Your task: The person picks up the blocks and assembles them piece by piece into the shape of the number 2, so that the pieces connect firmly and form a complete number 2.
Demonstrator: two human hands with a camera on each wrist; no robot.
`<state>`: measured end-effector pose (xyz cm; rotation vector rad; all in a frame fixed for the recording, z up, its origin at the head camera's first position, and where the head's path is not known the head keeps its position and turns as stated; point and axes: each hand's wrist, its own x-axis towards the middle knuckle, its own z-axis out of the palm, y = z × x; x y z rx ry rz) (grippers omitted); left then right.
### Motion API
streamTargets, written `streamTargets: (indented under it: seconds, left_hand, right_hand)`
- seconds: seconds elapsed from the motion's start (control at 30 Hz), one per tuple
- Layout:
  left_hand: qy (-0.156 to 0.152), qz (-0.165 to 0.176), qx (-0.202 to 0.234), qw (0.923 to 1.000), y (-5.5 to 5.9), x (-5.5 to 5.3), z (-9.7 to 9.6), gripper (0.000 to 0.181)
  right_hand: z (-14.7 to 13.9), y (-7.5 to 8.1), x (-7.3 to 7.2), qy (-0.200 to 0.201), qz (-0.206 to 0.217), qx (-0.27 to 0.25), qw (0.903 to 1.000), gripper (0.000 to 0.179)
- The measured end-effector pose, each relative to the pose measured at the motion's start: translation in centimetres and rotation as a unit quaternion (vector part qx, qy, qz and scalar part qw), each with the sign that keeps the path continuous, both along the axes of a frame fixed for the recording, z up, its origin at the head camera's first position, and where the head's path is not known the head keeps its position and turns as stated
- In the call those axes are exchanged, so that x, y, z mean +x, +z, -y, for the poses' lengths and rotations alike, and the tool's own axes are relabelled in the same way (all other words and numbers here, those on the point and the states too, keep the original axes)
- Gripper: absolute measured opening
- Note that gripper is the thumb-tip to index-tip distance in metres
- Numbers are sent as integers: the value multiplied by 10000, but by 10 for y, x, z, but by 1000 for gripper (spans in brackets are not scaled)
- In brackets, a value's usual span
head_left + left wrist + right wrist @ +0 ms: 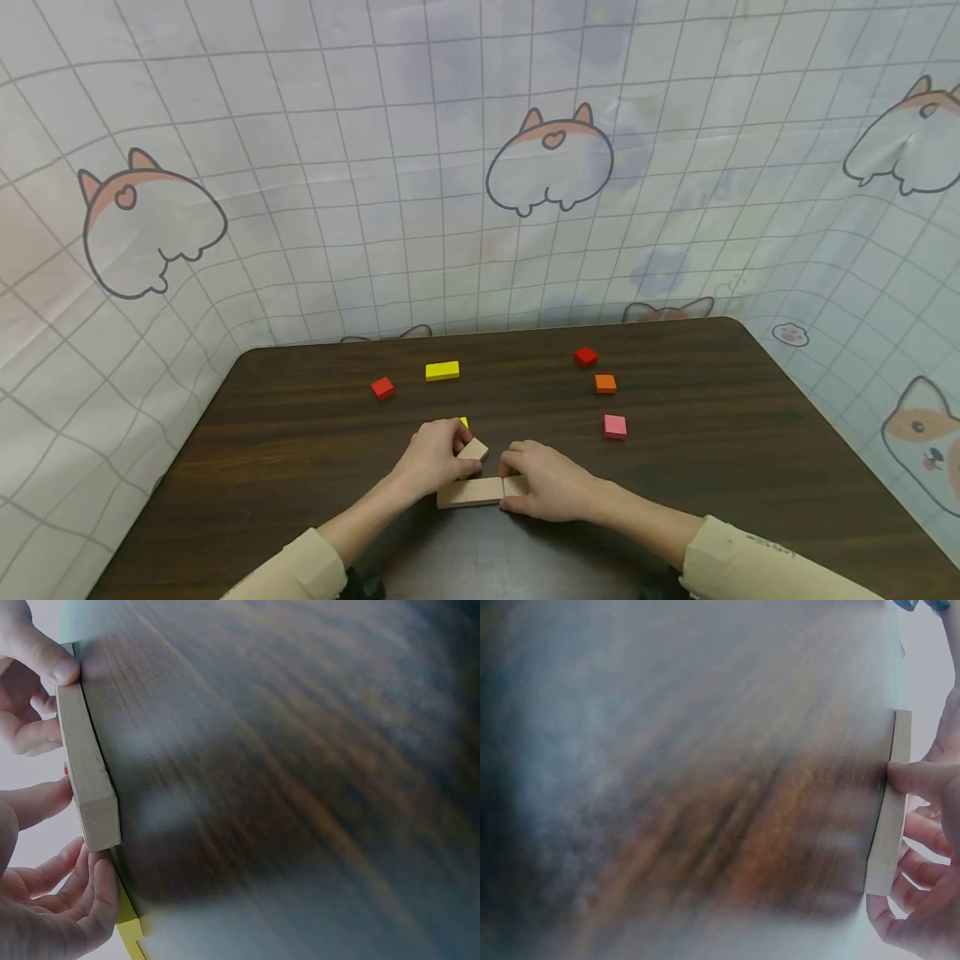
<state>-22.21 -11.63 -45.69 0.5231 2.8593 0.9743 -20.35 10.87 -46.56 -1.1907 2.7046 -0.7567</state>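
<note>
My left hand (435, 457) pinches a pale wooden block (473, 450) between thumb and fingers, tilted just behind a row of wood. That row is a long plain wooden block (470, 492) lying flat, with a second wooden block (514, 485) end to end at its right. My right hand (553, 482) grips this right-hand block, thumb on the near side and fingers behind. In the right wrist view the right thumb (919, 778) presses the near face of the wood. A yellow block (464, 422) shows partly behind the left fingers.
Farther back on the dark wood-grain table (300, 433) lie a red block (383, 388) and a long yellow block (442, 371). To the right are another red block (587, 357), an orange block (605, 384) and a pink block (615, 427). A patterned cloth (375, 167) hangs behind the table.
</note>
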Motion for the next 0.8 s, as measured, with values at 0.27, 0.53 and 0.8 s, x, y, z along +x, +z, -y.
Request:
streamTargets:
  seconds: [0.27, 0.53, 0.8]
  left_hand:
    - [-9, 26, 6, 10000, 1, 1, 0, 31]
    - [4, -15, 84, 10000, 0, 5, 5, 33]
    - [42, 8, -14, 10000, 2, 11, 12, 34]
  right_hand:
    - [0, -2, -1, -67, 74, 51, 9999, 23]
    - [1, -1, -2, -68, 144, 79, 9998, 23]
    - [1, -1, -3, -8, 203, 18, 9998, 24]
